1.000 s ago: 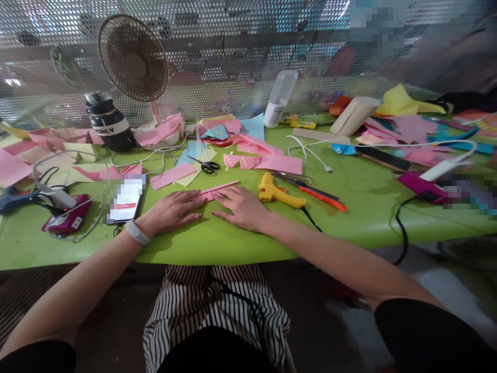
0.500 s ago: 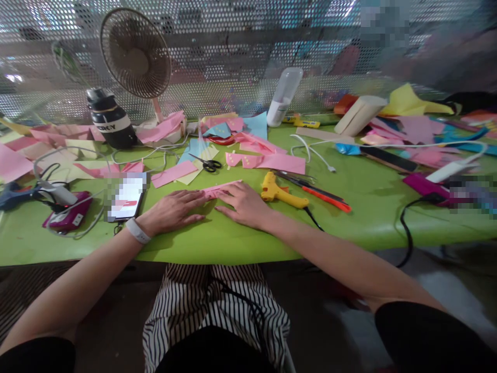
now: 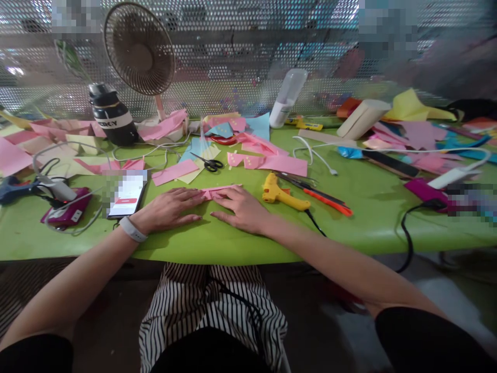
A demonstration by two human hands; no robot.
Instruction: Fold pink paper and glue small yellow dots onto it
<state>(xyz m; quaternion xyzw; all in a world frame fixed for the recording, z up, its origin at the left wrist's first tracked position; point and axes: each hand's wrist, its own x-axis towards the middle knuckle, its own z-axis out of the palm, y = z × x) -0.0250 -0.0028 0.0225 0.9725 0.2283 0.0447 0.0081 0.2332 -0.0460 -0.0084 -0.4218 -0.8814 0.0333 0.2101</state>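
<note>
A folded pink paper strip [image 3: 219,190] lies on the green table [image 3: 240,243] just beyond my hands. My left hand [image 3: 171,207] rests flat on the table with its fingers stretched out, the fingertips touching the strip's left end. My right hand [image 3: 240,207] also lies flat and open, its fingers pressing down on the strip's right part. A white band sits on my left wrist [image 3: 132,229].
A phone [image 3: 126,196] lies left of my left hand. A yellow glue gun [image 3: 279,192] and orange-handled scissors [image 3: 326,199] lie to the right. Black scissors [image 3: 209,164], loose coloured paper [image 3: 267,161], cables, a fan [image 3: 140,49], a black bottle [image 3: 112,122] and a white bottle [image 3: 285,98] crowd the back.
Both hands stay flat on the pink strip; my right hand's fingers have shifted slightly along it. The view has tilted a little.
</note>
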